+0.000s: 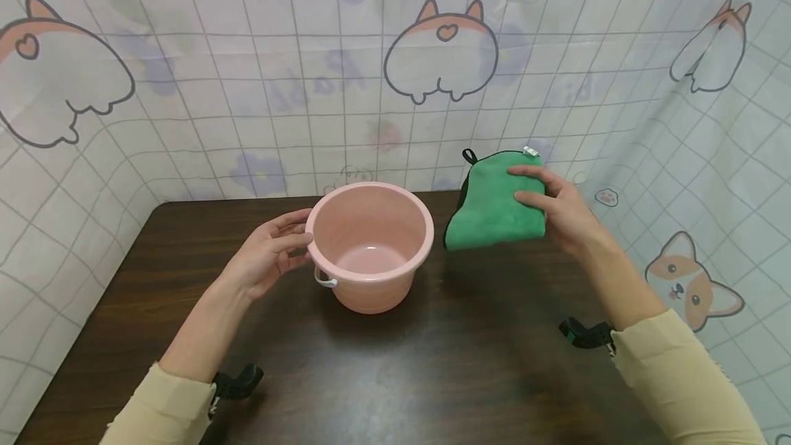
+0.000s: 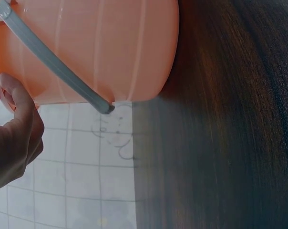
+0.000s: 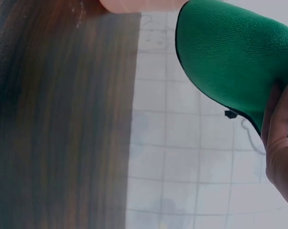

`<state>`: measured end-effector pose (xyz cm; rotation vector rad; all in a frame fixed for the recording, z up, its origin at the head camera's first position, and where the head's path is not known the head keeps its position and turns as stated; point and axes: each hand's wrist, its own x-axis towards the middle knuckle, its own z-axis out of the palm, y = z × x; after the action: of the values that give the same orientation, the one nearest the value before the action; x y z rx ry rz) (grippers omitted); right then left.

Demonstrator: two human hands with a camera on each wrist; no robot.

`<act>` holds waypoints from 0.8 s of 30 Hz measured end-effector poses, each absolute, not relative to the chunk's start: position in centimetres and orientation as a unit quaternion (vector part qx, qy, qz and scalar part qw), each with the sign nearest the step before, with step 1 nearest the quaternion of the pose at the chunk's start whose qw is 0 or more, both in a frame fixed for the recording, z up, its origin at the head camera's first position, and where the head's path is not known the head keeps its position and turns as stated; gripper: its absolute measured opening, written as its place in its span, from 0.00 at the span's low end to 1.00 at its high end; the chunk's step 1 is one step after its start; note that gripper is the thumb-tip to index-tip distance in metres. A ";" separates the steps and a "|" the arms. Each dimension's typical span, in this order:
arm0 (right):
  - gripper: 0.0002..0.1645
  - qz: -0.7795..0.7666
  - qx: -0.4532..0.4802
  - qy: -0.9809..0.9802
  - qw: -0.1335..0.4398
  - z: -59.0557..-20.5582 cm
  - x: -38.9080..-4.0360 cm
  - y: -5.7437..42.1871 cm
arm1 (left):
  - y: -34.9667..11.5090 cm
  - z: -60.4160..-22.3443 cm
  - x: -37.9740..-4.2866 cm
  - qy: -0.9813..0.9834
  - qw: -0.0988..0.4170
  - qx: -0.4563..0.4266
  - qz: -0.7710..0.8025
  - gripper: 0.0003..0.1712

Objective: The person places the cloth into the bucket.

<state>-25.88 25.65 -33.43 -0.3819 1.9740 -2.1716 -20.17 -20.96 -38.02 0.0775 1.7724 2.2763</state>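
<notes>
A pink plastic bucket [image 1: 371,297] with a grey handle [image 2: 53,59] stands upright on the dark table. My left hand [image 1: 274,253] holds its rim on the left side, the fingers bent at the edge. Inside, the bucket shows only its bare bottom. To the right of it, my right hand [image 1: 565,215] grips a folded green cloth [image 1: 497,208] with black edging, a small black loop and a white tag. The cloth hangs in the air, apart from the bucket. In the right wrist view, fingers [image 3: 280,117] press against the cloth [image 3: 230,52].
A dark wood-grain table [image 1: 395,390] lies beneath the bucket. Behind and at both sides hangs a white gridded curtain [image 1: 296,53] printed with corgis. Black wrist devices [image 1: 237,383] are strapped at both sleeves.
</notes>
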 end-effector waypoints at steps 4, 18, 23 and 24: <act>0.22 -0.738 -0.141 0.655 0.082 -32.8 -25.7 25.3 | -20.9 -38.0 -20.2 0.607 0.129 0.023 0.784 0.35; 0.22 -0.748 -0.171 0.637 0.074 -30.6 -25.3 24.2 | -20.8 -38.3 -20.3 0.602 0.132 0.015 0.787 0.34; 0.21 -0.752 -0.182 0.629 0.080 -29.8 -25.3 23.5 | -20.9 -38.2 -20.3 0.605 0.131 0.017 0.785 0.35; 0.21 -0.750 -0.182 0.631 0.081 -29.6 -25.3 23.3 | -20.9 -38.1 -20.3 0.606 0.131 0.016 0.785 0.35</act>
<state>-25.27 23.30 -29.62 -0.5432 1.8853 -2.2428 -20.30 -20.91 -38.15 0.0475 1.7595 2.2789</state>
